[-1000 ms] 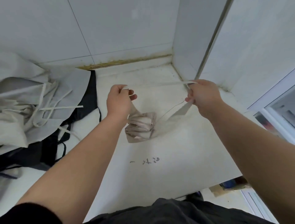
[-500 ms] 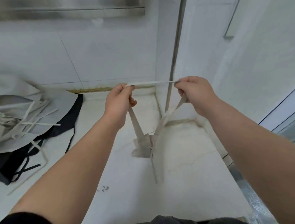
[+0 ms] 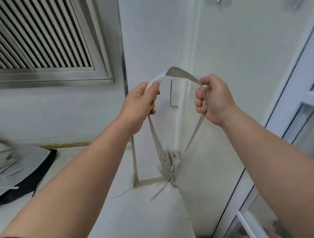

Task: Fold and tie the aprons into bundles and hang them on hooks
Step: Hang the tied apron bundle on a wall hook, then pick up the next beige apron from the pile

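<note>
Hanging looks to be the step in hand. The small tied bundle of beige apron cloth dangles in the air below both hands, in front of the white wall corner and above the pale white surface. It is already knotted round its middle, and a thin tie end trails down from the knot. The left hand pinches the flat beige woven strap loop between thumb and curled fingers. The right hand has its fingers curled round the other side of the same loop. The band arches up slack between the two hands and runs down in two taut legs to the bundle.

The next move, I judge, calls for holding that arch open and lifting it over a hook. A blurred metal fitting at the top edge may be one (too cropped to tell). A small white wall plate with a metal edge sits just behind the loop.

The strap is limp, matte webbing that twists easily, while the bundle is soft, creased and bunched. At far left a blurred heap of pale grey and black aprons lies on the surface, below a hard, ribbed metal louvred vent.
</note>
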`<state>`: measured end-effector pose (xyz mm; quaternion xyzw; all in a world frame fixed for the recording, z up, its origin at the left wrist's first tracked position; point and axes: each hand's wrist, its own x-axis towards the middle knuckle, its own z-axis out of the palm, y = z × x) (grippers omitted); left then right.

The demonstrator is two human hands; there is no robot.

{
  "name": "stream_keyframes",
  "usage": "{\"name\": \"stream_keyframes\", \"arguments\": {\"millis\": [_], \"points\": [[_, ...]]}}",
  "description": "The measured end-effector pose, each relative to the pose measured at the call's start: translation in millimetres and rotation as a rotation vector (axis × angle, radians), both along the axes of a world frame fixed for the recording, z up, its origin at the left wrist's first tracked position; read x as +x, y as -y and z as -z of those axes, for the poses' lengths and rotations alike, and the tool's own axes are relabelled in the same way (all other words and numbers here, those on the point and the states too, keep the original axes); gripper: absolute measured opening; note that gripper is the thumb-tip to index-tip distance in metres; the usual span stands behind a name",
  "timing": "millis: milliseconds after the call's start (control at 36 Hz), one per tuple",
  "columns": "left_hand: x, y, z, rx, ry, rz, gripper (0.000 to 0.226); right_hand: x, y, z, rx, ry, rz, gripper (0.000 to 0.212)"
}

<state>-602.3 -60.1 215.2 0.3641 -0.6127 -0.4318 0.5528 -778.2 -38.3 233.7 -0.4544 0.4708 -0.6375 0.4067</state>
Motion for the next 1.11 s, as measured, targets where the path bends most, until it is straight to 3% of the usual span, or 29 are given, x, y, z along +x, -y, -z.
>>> {"name": "stream_keyframes", "arguments": {"millis": [167,361,500,583,778,944,1111], "points": [[-56.8,9.3,-52.0,-0.169,0.003,0.028,0.02,-34.4,4.9,-42.4,-0.238,-0.241,0.214,0.013],[-99.1,17.5,-102.8,-0.426,0.013,-0.133,0.022,-69.2,10.7,-90.9,-0.491,-0.294,0.325,0.014],[-109.0,28.5,-131.1,-0.421,-0.048,-0.266,0.007,-69.8,18.8,-122.1,-0.611,-0.381,0.411,0.017],[-111.0,34.5,-137.9,-0.417,-0.059,-0.334,0.01,-70.1,29.2,-134.8,-0.616,-0.417,0.473,0.015],[-104.7,37.3,-136.4,-0.492,0.145,-0.447,0.006,-64.5,40.0,-127.2,-0.467,-0.69,0.533,0.021],[-99.1,31.8,-114.7,-0.441,0.352,-0.355,0.01,-56.1,34.9,-99.5,-0.407,-0.691,0.425,0.021],[-98.4,21.9,-101.3,-0.428,0.411,-0.267,0.022,-56.2,27.3,-76.7,-0.383,-0.749,0.402,0.026]]}}
